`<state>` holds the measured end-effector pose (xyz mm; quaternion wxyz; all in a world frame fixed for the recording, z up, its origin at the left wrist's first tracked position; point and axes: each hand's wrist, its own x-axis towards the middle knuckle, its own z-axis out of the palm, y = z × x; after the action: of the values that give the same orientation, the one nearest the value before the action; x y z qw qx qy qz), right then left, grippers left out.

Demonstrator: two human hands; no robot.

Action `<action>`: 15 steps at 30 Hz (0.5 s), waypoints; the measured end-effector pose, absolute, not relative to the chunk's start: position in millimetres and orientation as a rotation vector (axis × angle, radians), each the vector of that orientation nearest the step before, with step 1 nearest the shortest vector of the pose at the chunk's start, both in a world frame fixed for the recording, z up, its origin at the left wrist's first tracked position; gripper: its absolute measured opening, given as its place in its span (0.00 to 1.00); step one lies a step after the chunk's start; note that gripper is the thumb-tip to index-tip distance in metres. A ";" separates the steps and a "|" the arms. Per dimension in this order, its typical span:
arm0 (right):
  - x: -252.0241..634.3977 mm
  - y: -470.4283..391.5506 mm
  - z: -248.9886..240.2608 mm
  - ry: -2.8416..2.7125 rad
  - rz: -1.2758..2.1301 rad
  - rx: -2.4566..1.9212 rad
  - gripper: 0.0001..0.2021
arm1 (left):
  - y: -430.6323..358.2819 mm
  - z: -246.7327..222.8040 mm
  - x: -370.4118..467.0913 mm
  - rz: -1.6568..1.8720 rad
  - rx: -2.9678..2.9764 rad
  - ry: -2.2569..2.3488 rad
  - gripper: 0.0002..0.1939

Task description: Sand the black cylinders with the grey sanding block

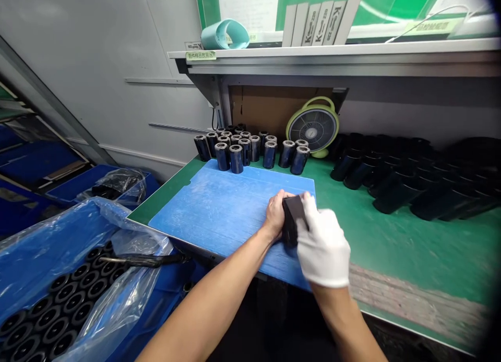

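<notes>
Over the right part of the blue sheet [219, 205], my bare left hand [275, 214] is closed around a black cylinder [289, 234] from its left side. My right hand [324, 242], in a white glove, has its fingers closed on a dark rectangular block [296, 208], which lies against the top of the cylinder. The hands and the block hide much of the cylinder. Several dark cylinders with shiny ring-shaped tops [236, 159] stand upright beyond the sheet, a few of them on its far edge.
On the green tabletop [391, 252], many black cylinders [397, 192] stand at the right. A green-rimmed fan [313, 127] is at the back, beneath a shelf [332, 47] with grey blocks [323, 23] and a teal roll [225, 34]. A blue plastic-lined bin [129, 299] holds black ring-topped parts [66, 299] lower left.
</notes>
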<state>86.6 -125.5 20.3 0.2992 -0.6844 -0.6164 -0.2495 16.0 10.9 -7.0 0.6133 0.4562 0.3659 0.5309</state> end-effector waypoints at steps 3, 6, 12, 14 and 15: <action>88.2 -128.2 22.2 -1.740 -0.527 -1.776 0.28 | 10.4 -6.3 15.0 1.241 1.064 0.856 0.25; 89.1 -139.0 18.8 -1.797 -0.439 -1.786 0.28 | 9.8 -6.5 16.1 1.207 1.084 0.863 0.27; 92.5 -109.9 23.8 -1.651 -0.547 -1.852 0.26 | 8.5 -1.5 14.5 1.253 1.130 1.017 0.23; 95.0 -121.5 19.3 -1.732 -0.428 -1.792 0.27 | 7.8 0.6 14.4 1.242 1.132 0.997 0.25; 95.9 -127.2 17.1 -1.762 -0.392 -1.775 0.28 | 7.6 1.4 14.5 1.232 1.140 0.993 0.26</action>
<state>95.9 -127.2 17.1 0.3001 -0.6688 -0.6640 -0.1476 14.5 7.6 1.4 0.5611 0.4839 0.4213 0.5229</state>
